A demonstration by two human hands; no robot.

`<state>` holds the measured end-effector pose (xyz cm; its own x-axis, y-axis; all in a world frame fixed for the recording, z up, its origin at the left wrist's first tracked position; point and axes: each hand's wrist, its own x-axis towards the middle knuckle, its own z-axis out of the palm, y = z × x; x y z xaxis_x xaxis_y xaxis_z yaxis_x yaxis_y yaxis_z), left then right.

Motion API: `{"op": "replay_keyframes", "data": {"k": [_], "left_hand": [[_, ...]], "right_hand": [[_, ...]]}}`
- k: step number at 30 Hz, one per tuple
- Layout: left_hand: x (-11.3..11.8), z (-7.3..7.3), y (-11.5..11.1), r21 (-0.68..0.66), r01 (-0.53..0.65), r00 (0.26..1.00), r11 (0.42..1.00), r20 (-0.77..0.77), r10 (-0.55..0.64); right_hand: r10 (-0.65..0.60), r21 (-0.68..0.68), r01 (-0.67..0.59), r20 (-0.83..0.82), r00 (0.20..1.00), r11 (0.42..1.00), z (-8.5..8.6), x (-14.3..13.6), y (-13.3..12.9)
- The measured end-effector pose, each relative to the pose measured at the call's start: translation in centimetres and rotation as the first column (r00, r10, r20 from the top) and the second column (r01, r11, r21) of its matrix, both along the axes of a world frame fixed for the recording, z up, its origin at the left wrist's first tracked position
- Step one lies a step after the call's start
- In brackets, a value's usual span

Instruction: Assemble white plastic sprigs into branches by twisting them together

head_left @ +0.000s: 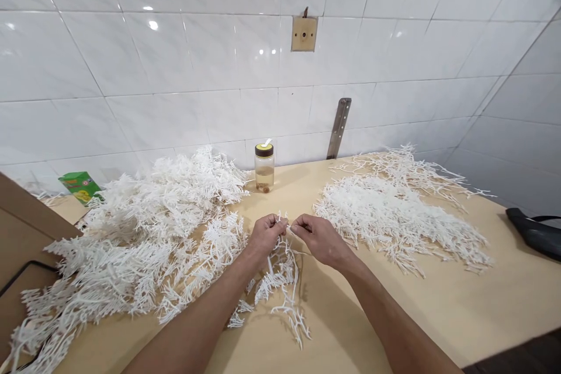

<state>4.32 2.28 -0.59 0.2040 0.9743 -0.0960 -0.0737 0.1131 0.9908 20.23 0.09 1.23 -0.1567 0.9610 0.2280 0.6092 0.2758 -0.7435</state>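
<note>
My left hand (268,232) is closed in a pinch on a white branching plastic sprig (280,257), which hangs down below the fingers. Close beside it, my right hand (319,238) pinches with thumb and forefinger at the upper end of the same sprig. Under both hands lie a few loose white sprigs (293,317) on the table. A large heap of white branching sprigs (144,239) spreads to the left of my left hand. A flatter pile of similar sprigs (394,216) lies to the right, beyond my right hand.
On the wooden table (438,310), a jar with a dark lid (265,172) stands near the tiled wall. A metal strip (339,128) leans there. A green packet (80,186) and a cardboard box (26,251) are at left; a black object (534,234) rests at the right edge.
</note>
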Motion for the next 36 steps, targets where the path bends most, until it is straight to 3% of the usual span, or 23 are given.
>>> {"op": "replay_keyframes", "data": {"k": [4,6,8,11,13,15,17,19,21,25,32,36], "left_hand": [[-0.2,-0.7,0.7,0.0,-0.118,0.993,0.993,-0.025,0.118],[-0.6,-0.7,1.0,0.032,-0.186,0.981,0.982,-0.048,0.187],[-0.9,-0.5,1.1,0.04,-0.171,0.983,0.984,-0.054,0.173],[-1.1,0.1,0.9,0.037,-0.069,0.998,0.997,-0.008,0.069],[-1.0,0.5,0.6,0.03,-0.032,0.999,0.999,0.023,0.031],[-0.9,0.8,0.3,0.015,-0.015,0.999,1.0,0.045,0.015],[-0.8,1.1,0.1,-0.001,-0.001,0.998,1.0,0.064,0.001],[-0.8,1.3,0.0,-0.009,0.013,0.996,1.0,0.084,-0.012],[-0.7,1.3,0.0,0.0,0.015,0.995,1.0,0.096,-0.015],[-0.7,1.3,0.2,0.024,0.013,0.992,1.0,0.125,-0.016],[-0.4,1.3,0.4,0.016,-0.03,0.973,0.999,0.229,0.025],[-0.1,1.4,0.4,-0.021,-0.033,0.958,0.999,0.283,0.038]], "right_hand": [[0.025,0.16,-0.037,0.072,0.997,0.986,0.4,-1.3,-1.2],[0.101,0.182,-0.11,0.06,0.993,0.977,0.7,-1.5,-1.6],[0.087,0.165,-0.086,0.005,0.996,0.982,0.8,-1.0,-1.6],[-0.207,0.147,0.213,-0.05,0.977,0.966,0.5,0.9,-0.4],[-0.434,0.193,0.427,-0.007,0.901,0.884,0.2,2.3,0.5],[-0.544,0.268,0.517,0.034,0.839,0.813,0.0,3.1,1.0],[-0.478,0.253,0.454,0.041,0.877,0.854,0.1,2.8,1.0],[-0.3,0.134,0.296,0.015,0.954,0.946,0.3,1.9,0.7],[-0.173,0.046,0.174,-0.026,0.985,0.984,0.4,0.8,0.4],[-0.173,0.042,0.18,-0.129,0.976,0.983,0.4,0.0,0.0],[0.079,-0.137,-0.099,-0.143,0.987,0.986,0.7,-0.4,-1.0],[0.142,-0.166,-0.174,-0.189,0.972,0.971,0.5,-0.7,-1.0]]}}
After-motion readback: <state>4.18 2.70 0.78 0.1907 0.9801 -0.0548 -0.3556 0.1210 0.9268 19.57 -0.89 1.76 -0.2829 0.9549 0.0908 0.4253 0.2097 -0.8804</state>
